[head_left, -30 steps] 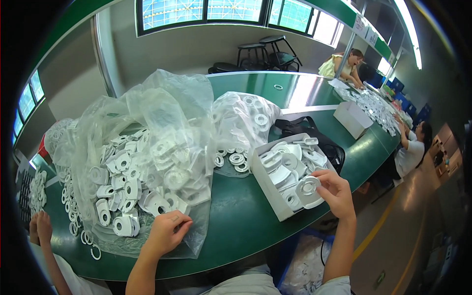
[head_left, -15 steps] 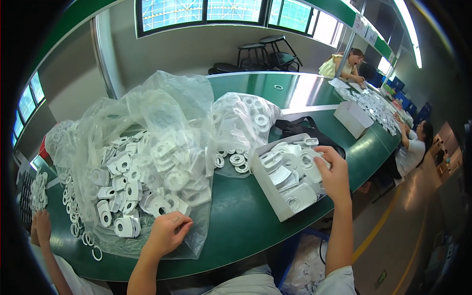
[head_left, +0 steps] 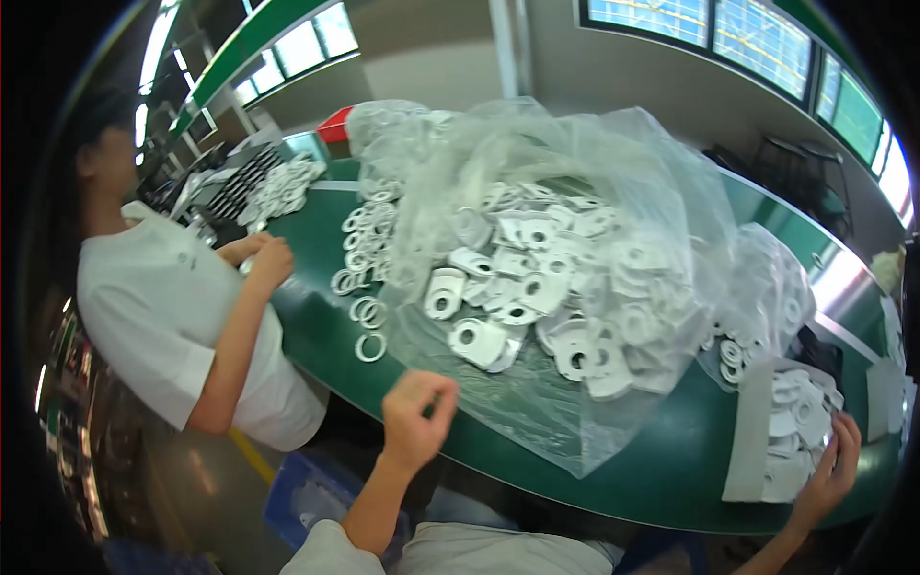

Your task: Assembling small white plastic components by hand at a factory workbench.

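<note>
Head view: a green tabletop [head_left: 661,479] curves across the scene, its near edge sweeping from nine o'clock round to four. On it, just off centre toward two o'clock, spreads a large clear plastic bag [head_left: 575,436], crumpled and open, with a heap of white flat parts [head_left: 537,287] in its mouth, each pierced by a round hole. At nine o'clock stands a co-worker [head_left: 182,307] in a white short-sleeved top, both hands brought close together over the tabletop edge. A smaller clear bag [head_left: 767,273] sits at three o'clock, with white rings showing in and below it. Near it, at four o'clock, rests a white open box [head_left: 750,436] filled with white pieces [head_left: 797,422].

The right hand [head_left: 829,482] is at that box's outer side, its fingers bent over the pieces; whether they pinch one cannot be told. Between six and seven o'clock the left hand [head_left: 415,414] hovers by the near edge, apart from the large bag's heap, its fingers curled toward the thumb; blur hides whether anything is between them. A blue bin [head_left: 276,503] shows at seven o'clock, below the tabletop. Smallest, a lone white ring [head_left: 357,349] lies at eight o'clock.
</note>
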Available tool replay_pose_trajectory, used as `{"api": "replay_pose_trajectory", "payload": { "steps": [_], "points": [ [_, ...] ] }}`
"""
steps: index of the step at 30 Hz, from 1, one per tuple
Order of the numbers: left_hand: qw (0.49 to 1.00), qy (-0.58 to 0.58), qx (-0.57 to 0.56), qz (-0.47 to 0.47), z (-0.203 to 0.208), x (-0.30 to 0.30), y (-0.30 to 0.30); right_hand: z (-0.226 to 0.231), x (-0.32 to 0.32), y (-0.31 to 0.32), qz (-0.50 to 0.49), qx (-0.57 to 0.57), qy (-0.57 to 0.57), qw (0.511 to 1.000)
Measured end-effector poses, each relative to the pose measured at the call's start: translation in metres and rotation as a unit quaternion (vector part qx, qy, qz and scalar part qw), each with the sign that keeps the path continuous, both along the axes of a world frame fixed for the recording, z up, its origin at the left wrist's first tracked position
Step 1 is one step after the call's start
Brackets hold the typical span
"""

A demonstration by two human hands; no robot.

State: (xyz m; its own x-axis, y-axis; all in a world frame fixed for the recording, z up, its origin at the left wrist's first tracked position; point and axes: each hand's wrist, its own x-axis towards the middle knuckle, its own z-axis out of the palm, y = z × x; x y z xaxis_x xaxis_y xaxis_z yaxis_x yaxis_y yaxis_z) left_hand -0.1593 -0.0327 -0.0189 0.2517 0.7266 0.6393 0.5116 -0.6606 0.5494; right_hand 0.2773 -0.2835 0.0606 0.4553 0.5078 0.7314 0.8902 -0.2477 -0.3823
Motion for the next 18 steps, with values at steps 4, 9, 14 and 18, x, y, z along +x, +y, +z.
{"api": "replay_pose_trajectory", "payload": {
  "steps": [4,9,14,18],
  "points": [
    [0.961,0.077,0.003,0.265,-0.017,-0.060,0.026,-0.007,-0.066,0.026,0.143,-0.019,0.048,0.988],
    [0.969,0.085,-0.048,0.229,-0.029,-0.084,0.042,-0.009,-0.145,0.115,0.322,-0.029,0.127,0.938],
    [0.974,0.063,0.048,0.212,-0.005,-0.055,0.030,-0.051,-0.161,0.174,0.349,-0.104,0.215,0.906],
    [0.985,-0.117,-0.099,0.079,0.013,-0.014,0.024,-0.066,-0.168,0.197,0.277,-0.138,0.126,0.943]
  ]
}}
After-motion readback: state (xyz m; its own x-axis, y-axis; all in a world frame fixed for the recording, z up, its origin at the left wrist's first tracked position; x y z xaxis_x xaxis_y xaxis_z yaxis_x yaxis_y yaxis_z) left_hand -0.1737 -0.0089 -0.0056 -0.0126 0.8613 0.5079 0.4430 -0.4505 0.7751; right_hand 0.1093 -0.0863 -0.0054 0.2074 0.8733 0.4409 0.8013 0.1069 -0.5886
